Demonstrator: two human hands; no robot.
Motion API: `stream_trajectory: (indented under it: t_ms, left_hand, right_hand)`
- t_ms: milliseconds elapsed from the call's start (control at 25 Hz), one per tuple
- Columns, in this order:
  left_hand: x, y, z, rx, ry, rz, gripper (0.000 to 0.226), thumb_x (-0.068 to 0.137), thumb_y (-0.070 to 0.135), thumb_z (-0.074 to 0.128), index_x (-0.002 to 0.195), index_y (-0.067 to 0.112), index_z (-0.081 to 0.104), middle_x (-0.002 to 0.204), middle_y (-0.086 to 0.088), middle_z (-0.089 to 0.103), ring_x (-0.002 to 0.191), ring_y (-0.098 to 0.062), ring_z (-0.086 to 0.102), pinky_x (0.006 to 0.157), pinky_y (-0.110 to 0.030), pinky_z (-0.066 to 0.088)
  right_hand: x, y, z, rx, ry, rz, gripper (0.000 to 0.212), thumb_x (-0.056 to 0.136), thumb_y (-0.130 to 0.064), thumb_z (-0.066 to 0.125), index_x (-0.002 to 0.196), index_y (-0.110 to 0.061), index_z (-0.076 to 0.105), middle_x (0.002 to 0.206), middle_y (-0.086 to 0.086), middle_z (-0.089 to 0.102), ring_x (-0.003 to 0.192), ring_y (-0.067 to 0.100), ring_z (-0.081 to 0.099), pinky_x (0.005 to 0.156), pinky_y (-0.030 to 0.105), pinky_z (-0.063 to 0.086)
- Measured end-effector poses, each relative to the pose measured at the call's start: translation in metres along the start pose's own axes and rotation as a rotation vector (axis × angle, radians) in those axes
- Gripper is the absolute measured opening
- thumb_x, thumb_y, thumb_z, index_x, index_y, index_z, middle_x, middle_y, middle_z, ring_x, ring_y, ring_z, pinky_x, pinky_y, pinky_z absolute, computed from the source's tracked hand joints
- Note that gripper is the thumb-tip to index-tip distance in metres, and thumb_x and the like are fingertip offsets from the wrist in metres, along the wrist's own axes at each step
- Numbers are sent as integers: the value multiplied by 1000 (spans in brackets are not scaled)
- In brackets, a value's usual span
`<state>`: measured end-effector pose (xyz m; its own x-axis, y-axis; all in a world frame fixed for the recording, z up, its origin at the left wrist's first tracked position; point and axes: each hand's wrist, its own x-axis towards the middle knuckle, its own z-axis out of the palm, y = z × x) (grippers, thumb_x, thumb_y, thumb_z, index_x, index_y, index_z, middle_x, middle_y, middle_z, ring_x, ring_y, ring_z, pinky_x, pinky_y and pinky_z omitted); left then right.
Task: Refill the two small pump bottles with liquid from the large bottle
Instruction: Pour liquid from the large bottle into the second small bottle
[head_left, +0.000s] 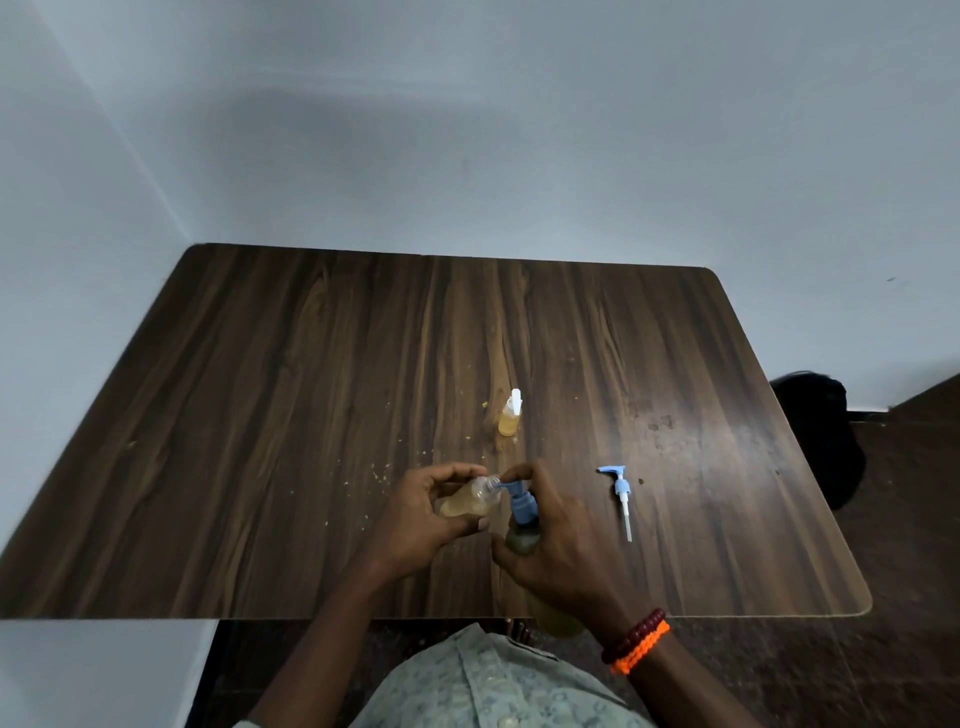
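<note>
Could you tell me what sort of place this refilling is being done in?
Probably a plain indoor room, not clearly a kitchen or workshop: a dark wood-grain table pushed into a corner of bare pale walls, with a dark tiled floor beyond it.

Large bottle (522, 538) with blue pump nozzle meets the open mouth of a tilted, amber-filled small bottle (470, 501); second small bottle (509, 415) stands upright, capped; loose pump (621, 496) lies flat.
</note>
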<state>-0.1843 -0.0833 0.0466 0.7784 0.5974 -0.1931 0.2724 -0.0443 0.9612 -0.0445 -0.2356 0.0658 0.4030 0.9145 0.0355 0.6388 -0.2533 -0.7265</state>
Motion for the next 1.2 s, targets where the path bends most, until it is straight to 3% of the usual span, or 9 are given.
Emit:
stream_trajectory:
  t_ms: [80, 240, 480, 680, 760, 920, 1200]
  left_hand:
    - [0, 0, 1, 1, -2, -3, 51, 75, 4, 91, 118, 26, 75, 117, 9, 78, 112, -6, 72, 94, -27, 61]
    - [1, 2, -4, -2, 22, 10, 51, 76, 6, 91, 121, 23, 74, 118, 8, 78, 112, -6, 72, 98, -31, 60]
    - [-1, 2, 1, 2, 4, -18, 52, 74, 5, 92, 119, 24, 75, 117, 7, 78, 113, -7, 72, 101, -39, 61]
    - [0, 4, -3, -6, 18, -3, 51, 75, 6, 91, 120, 23, 75, 116, 14, 78, 112, -5, 72, 100, -34, 60]
    - [1, 4, -4, 3, 20, 1, 51, 75, 7, 92, 120, 24, 75, 116, 14, 78, 112, -5, 72, 99, -34, 60]
    - [0, 2, 0, 2, 10, -12, 51, 73, 5, 93, 116, 26, 76, 115, 11, 79, 112, -5, 73, 99, -35, 62]
    - [1, 2, -4, -19, 23, -6, 52, 75, 4, 91, 123, 19, 74, 120, 5, 78, 115, -9, 72, 100, -34, 61]
  right_hand:
    - [1, 1, 1, 35, 20, 2, 54, 84, -40, 78, 125, -41, 43, 81, -8, 67, 68, 9, 66, 60, 28, 58]
    - [0, 4, -1, -14, -21, -23, 74, 83, -40, 79, 140, -48, 32, 88, -5, 68, 70, 10, 66, 63, 26, 58]
    - [1, 4, 0, 34, -8, 1, 52, 84, -41, 76, 123, -45, 41, 83, -1, 69, 68, 13, 68, 60, 35, 59]
    - [-1, 6, -1, -32, -24, -24, 71, 85, -44, 76, 141, -47, 32, 95, -8, 68, 74, 8, 67, 67, 25, 59]
    - [-2, 7, -1, -36, -13, -23, 70, 85, -44, 77, 139, -47, 33, 97, -5, 70, 78, 9, 68, 70, 26, 59]
    - [1, 4, 1, 25, 16, 2, 51, 85, -41, 77, 123, -44, 43, 84, -2, 70, 70, 12, 68, 61, 37, 59]
    - [-1, 2, 1, -3, 31, -19, 67, 87, -45, 75, 141, -44, 36, 97, -4, 71, 79, 9, 69, 71, 30, 60]
